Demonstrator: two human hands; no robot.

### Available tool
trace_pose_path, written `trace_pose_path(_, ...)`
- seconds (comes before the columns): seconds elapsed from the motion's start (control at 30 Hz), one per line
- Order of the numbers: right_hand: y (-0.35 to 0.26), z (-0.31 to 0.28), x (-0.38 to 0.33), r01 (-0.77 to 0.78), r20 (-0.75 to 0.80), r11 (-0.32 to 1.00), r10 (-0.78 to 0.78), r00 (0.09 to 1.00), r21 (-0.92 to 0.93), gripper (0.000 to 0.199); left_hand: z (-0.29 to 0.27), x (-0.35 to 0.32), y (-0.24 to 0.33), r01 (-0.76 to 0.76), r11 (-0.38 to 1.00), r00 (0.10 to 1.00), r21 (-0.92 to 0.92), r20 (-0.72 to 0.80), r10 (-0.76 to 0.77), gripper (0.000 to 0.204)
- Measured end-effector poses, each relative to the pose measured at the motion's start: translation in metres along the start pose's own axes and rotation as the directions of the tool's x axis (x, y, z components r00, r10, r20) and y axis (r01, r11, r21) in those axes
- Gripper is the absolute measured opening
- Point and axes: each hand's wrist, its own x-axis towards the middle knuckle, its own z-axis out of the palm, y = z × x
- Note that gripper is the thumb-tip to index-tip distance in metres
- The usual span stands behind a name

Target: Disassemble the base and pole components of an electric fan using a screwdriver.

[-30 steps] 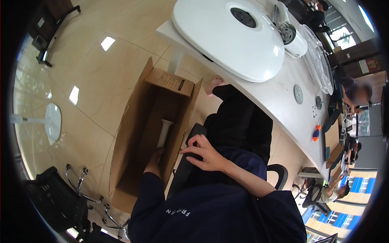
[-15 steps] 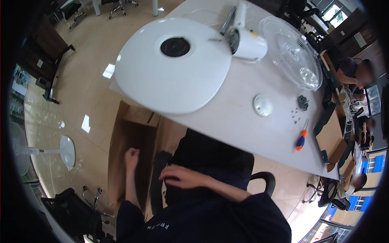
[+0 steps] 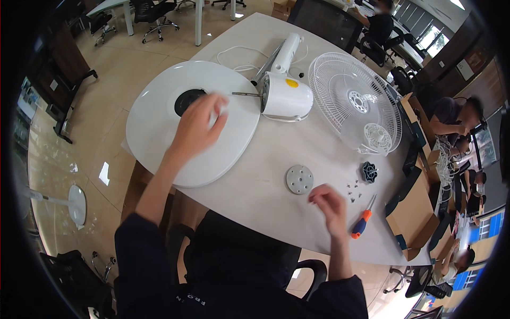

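Observation:
My left hand point(image 3: 197, 130) hovers over the white fan base point(image 3: 154, 138), beside its round black centre point(image 3: 187, 101). Its fingers are bent and smeared by motion, so whether anything sits between them is unclear. My right hand point(image 3: 331, 208) is above the table near the front edge, fingers loosely bent and thumb apart, with nothing seen in it. Just left of its fingertips lies a round grey disc point(image 3: 299, 179) with several holes. Past the base, the white fan motor housing point(image 3: 289, 97) lies on its side, its metal shaft point(image 3: 246, 94) pointing left over the base.
A clear fan grille point(image 3: 332, 87) lies at the far right of the table. A black knob point(image 3: 369, 171), several small screws point(image 3: 353, 186) and an orange-and-blue screwdriver point(image 3: 362, 224) lie nearer. An open cardboard box point(image 3: 417, 218) stands at the right edge; people sit beyond.
My left hand has come up from the cardboard box below the table to above the fan base. My right hand has moved from my lap rightward to beside the grey disc. The view has shifted.

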Motion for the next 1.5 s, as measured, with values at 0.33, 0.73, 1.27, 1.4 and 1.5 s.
trace_pose_path(0.33, 0.021, 0.085, -0.027, 0.204, 0.168, 0.945, -0.164, 0.972, -0.256, 0.008, 0.127, 0.194, -0.098, 0.24, 0.808, 0.864, 0.539, 0.26, -0.431, 0.038)
trace_pose_path(0.73, 0.021, 0.083, -0.027, 0.308, 0.241, 0.891, -0.235, 0.942, -0.334, 0.009, 0.111, 0.204, -0.099, 0.492, 0.804, 0.782, 0.333, 0.236, -0.576, 0.038)
trace_pose_path(1.27, 0.026, 0.09, -0.019, 0.313, 0.289, 0.831, -0.193, 0.938, -0.46, 0.009, -0.211, -0.265, -0.004, 0.595, 0.753, 0.643, -0.281, -0.396, -0.655, 0.036)
trace_pose_path(1.4, 0.018, 0.126, -0.031, 0.385, 0.373, 0.806, -0.223, 0.901, -0.449, 0.01, -0.276, -0.388, 0.04, 0.741, 0.666, 0.582, -0.084, -0.415, -0.699, 0.032)
trace_pose_path(1.5, 0.025, 0.178, -0.046, 0.458, 0.518, 0.881, -0.338, 0.786, -0.12, 0.011, -0.304, -0.402, 0.068, 0.867, 0.492, 0.49, 0.078, -0.31, -0.815, 0.029)
